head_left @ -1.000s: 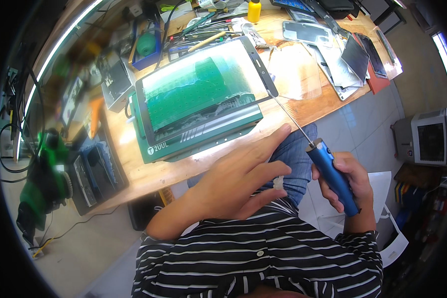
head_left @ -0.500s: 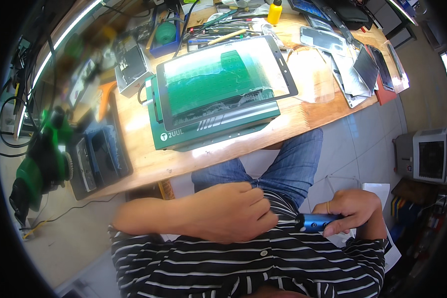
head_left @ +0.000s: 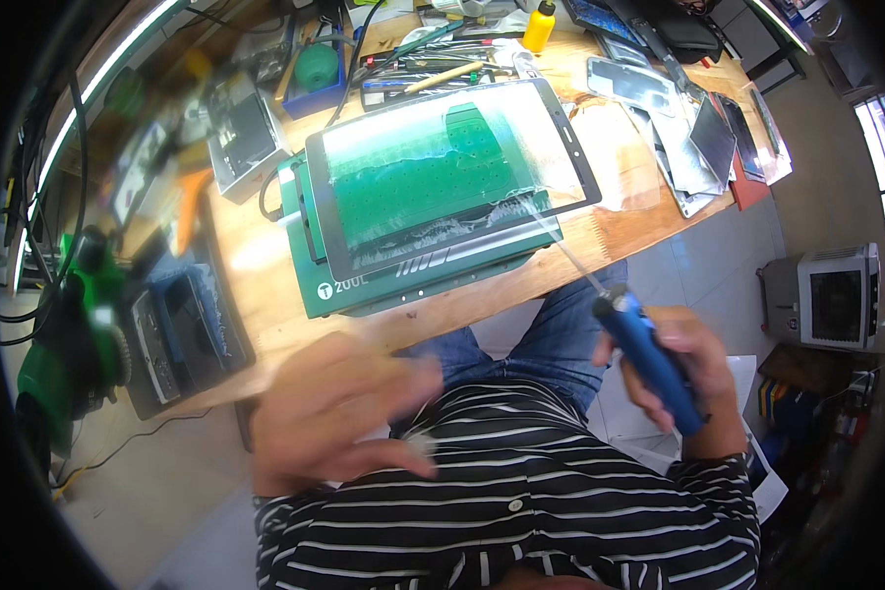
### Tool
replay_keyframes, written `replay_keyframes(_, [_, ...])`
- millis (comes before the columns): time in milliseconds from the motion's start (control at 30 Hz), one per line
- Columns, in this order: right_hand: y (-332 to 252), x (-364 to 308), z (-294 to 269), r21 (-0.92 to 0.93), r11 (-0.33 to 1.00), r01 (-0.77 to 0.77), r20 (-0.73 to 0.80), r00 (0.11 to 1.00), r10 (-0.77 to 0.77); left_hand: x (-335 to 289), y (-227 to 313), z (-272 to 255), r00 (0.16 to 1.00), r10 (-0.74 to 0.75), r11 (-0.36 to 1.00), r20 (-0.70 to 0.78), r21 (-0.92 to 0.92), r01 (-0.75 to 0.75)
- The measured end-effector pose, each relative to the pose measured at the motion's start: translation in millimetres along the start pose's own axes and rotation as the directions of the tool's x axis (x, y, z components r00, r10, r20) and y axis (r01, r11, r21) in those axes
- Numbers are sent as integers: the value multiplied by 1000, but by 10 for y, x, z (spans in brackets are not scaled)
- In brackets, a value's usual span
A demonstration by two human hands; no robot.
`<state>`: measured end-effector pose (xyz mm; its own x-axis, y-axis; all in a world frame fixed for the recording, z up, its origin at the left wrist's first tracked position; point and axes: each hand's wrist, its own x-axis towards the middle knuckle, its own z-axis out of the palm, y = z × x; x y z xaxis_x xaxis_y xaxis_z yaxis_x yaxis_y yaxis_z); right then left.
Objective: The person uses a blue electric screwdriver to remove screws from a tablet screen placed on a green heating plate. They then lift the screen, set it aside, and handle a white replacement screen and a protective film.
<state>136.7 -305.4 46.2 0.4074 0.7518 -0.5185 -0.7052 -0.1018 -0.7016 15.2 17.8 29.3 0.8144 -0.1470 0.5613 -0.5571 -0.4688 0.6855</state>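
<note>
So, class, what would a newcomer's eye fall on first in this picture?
Probably the black-framed, see-through rectangular panel, lying on the flat green machine on the pale wooden bench. Next might come the blue cylindrical tool in the bare right hand, its thin metal shaft pointing up toward the panel. The small bright yellow bottle also stands out, at the back.

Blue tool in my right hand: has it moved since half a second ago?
Yes: the blue tool has moved forward, closer to the green platform.
</note>
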Motion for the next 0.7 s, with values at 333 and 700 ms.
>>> replay_keyframes(333, [120,383,327,110,992,-61,-29,998,64,50,-112,413,994,-14,999,108,-37,18])
replay_keyframes(700, [131,340,256,87,996,-37,-54,998,42,207,-249,666,989,-16,998,144,-63,26])
